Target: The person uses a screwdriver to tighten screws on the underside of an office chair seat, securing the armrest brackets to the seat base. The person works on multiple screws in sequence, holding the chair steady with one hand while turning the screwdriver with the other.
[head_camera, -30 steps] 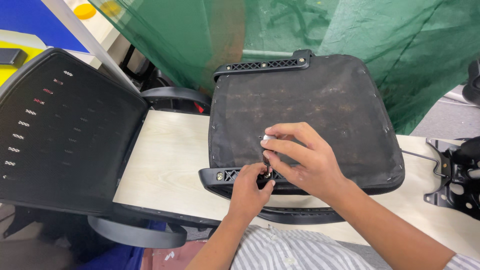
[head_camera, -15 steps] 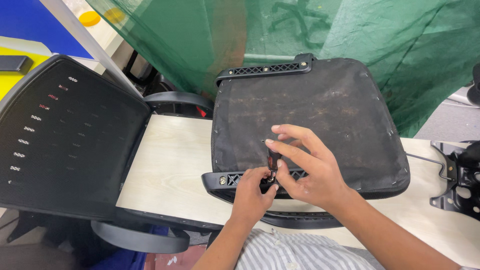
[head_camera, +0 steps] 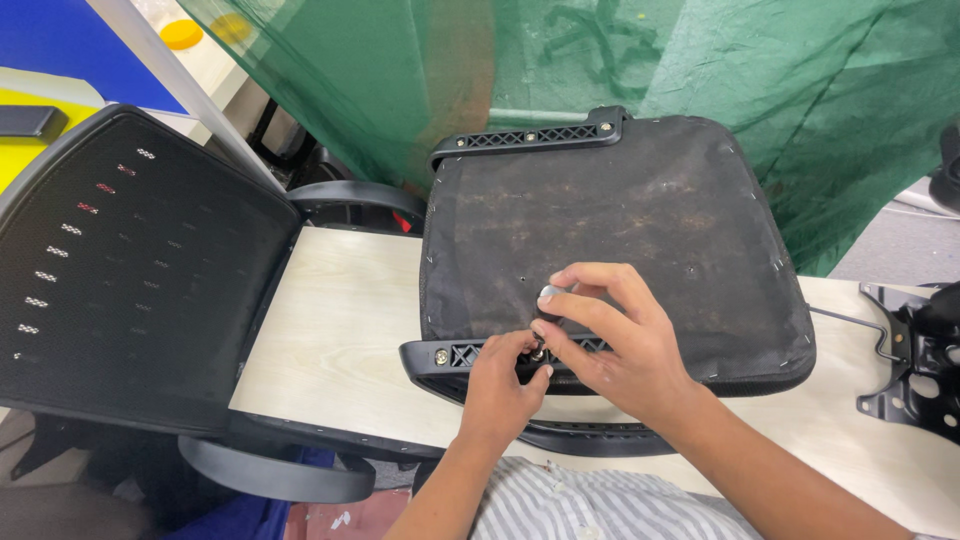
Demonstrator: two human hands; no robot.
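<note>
Two bare hands meet at the near edge of an upturned chair seat, a black fabric-covered pad lying underside up on a pale wooden surface. The left hand comes up from below, its fingers pressed together around a small metal bolt at the black plastic bracket that runs along the seat's near rim. The right hand lies over the fabric just beside it, its fingers curled and pinching the same small part from above; the thumb and forefinger tips touch the left hand's fingertips. Whether the bolt sits in its hole or is loose between the fingers cannot be told. A brass-coloured screw head shows at the bracket's left end.

A matching ribbed bracket edges the seat's far side, and staples dot the fabric's border. To the left, a black mesh chair backrest leans over the edge of the surface, with a curved black armrest between it and the seat and another below it. A black metal plate rests at the right end of the surface, well apart from the hands. Green netting hangs behind. A striped shirt shows at the bottom.
</note>
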